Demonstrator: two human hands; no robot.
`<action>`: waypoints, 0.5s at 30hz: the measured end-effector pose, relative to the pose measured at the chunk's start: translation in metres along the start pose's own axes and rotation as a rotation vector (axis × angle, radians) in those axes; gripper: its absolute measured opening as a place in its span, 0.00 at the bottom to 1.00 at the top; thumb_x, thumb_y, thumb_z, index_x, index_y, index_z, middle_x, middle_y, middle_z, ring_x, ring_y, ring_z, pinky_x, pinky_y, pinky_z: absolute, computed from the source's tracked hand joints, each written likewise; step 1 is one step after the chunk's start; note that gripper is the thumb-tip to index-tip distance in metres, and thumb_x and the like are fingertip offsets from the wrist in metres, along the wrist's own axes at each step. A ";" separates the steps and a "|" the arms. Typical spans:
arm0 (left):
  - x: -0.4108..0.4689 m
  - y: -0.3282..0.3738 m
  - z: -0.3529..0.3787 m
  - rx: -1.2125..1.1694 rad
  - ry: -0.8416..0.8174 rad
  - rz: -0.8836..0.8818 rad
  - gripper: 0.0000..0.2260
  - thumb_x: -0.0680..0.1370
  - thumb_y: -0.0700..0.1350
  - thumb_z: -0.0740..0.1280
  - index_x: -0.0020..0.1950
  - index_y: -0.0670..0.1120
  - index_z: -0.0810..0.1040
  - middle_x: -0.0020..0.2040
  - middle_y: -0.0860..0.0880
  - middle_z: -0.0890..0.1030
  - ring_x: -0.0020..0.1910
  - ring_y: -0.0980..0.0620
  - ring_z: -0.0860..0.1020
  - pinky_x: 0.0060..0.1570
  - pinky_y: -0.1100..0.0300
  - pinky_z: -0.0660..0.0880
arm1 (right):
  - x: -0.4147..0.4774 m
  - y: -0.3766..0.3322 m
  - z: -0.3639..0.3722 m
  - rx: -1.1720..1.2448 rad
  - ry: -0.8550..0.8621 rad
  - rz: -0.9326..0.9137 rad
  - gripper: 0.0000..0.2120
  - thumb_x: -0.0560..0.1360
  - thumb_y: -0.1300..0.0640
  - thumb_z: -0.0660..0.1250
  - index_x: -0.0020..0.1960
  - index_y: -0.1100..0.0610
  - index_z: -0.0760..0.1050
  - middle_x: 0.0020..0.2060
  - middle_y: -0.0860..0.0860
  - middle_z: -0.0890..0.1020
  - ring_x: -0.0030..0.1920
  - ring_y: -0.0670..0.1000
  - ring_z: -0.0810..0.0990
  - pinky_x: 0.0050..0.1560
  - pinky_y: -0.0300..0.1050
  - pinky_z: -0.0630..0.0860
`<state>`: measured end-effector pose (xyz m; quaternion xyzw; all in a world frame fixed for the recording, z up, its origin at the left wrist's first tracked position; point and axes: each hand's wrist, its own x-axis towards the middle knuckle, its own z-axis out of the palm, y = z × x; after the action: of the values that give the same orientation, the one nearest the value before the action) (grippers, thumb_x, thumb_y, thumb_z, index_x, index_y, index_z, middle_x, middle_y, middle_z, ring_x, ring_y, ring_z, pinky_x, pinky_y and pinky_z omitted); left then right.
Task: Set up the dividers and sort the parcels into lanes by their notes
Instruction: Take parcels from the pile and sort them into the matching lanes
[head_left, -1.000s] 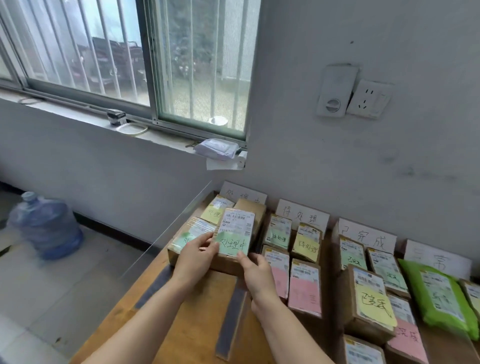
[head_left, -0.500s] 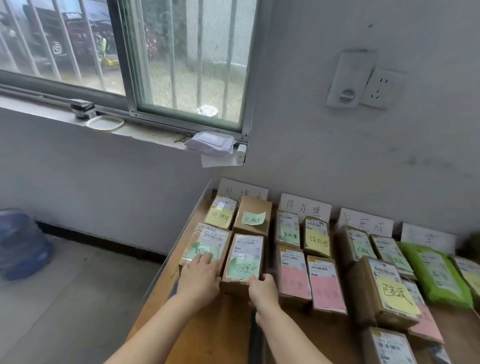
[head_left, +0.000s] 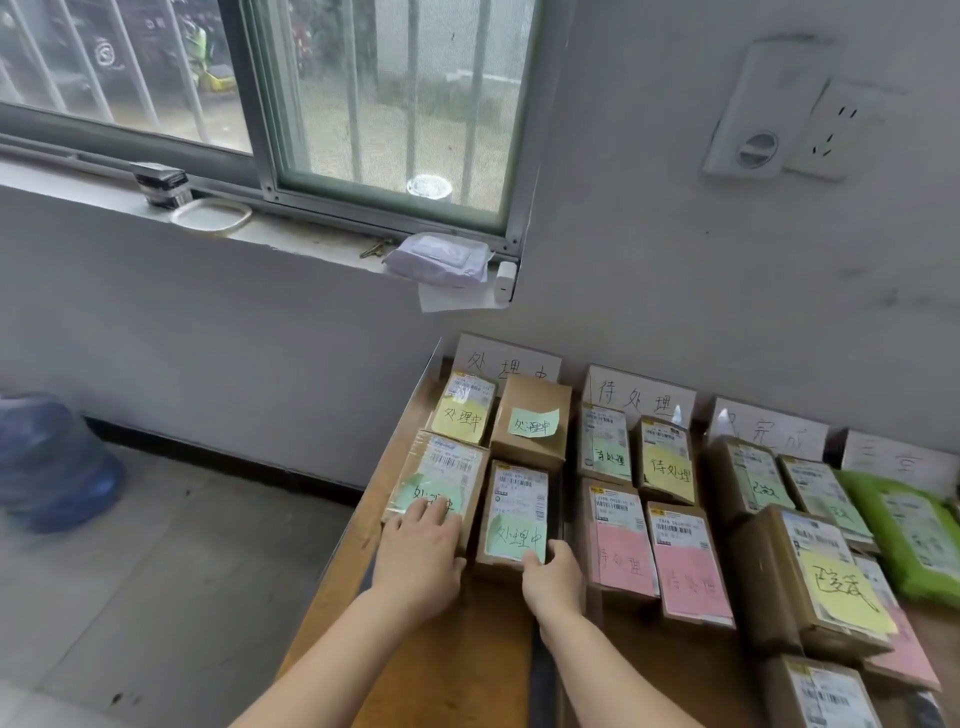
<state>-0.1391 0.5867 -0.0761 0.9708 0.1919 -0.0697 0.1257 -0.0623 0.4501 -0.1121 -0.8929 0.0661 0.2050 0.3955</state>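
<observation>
A brown parcel with a green note (head_left: 517, 519) lies flat at the front of the leftmost lane on the wooden table (head_left: 467, 649). My right hand (head_left: 553, 579) grips its near end, thumb on the note. My left hand (head_left: 421, 553) rests flat on the neighbouring parcel with a green note (head_left: 441, 480), its thumb against the held parcel's side. Behind them sit a yellow-note parcel (head_left: 465, 410) and a box with a small green note (head_left: 532, 421). White lane cards (head_left: 506, 364) lean on the wall. A dark divider strip (head_left: 543, 675) lies under my right forearm.
To the right stand lanes of parcels with green, yellow and pink notes (head_left: 685, 566), a tall box with a yellow note (head_left: 831, 577) and a green bag (head_left: 904, 530). A clear panel (head_left: 428, 366) edges the table's left side. A blue water bottle (head_left: 47, 462) stands on the floor.
The green-note parcel, raised in both hands a second ago, now lies flat in the leftmost lane. My left hand has shifted onto the neighbouring parcel. The camera has moved closer.
</observation>
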 end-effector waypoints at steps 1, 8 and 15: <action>0.000 0.000 0.000 0.003 -0.003 0.003 0.16 0.80 0.54 0.62 0.67 0.53 0.71 0.75 0.51 0.65 0.76 0.47 0.59 0.73 0.49 0.60 | 0.000 -0.001 0.000 -0.041 0.004 -0.022 0.17 0.82 0.56 0.60 0.70 0.56 0.67 0.66 0.54 0.76 0.64 0.56 0.76 0.51 0.43 0.73; 0.010 0.014 -0.023 0.023 -0.022 0.036 0.19 0.80 0.54 0.62 0.70 0.51 0.72 0.70 0.50 0.71 0.70 0.49 0.67 0.66 0.52 0.68 | -0.013 -0.016 -0.023 -0.278 0.069 -0.277 0.16 0.80 0.53 0.64 0.66 0.52 0.68 0.60 0.50 0.77 0.59 0.50 0.78 0.49 0.39 0.78; 0.022 0.071 -0.062 0.121 0.077 0.185 0.20 0.80 0.52 0.64 0.71 0.50 0.71 0.70 0.50 0.73 0.70 0.49 0.68 0.66 0.52 0.69 | -0.025 -0.031 -0.108 -0.442 0.225 -0.565 0.20 0.80 0.51 0.63 0.71 0.52 0.68 0.65 0.49 0.74 0.66 0.50 0.72 0.63 0.43 0.72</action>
<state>-0.0860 0.5480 -0.0054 0.9922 0.1017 -0.0319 0.0652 -0.0429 0.3909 -0.0155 -0.9567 -0.1854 -0.0023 0.2245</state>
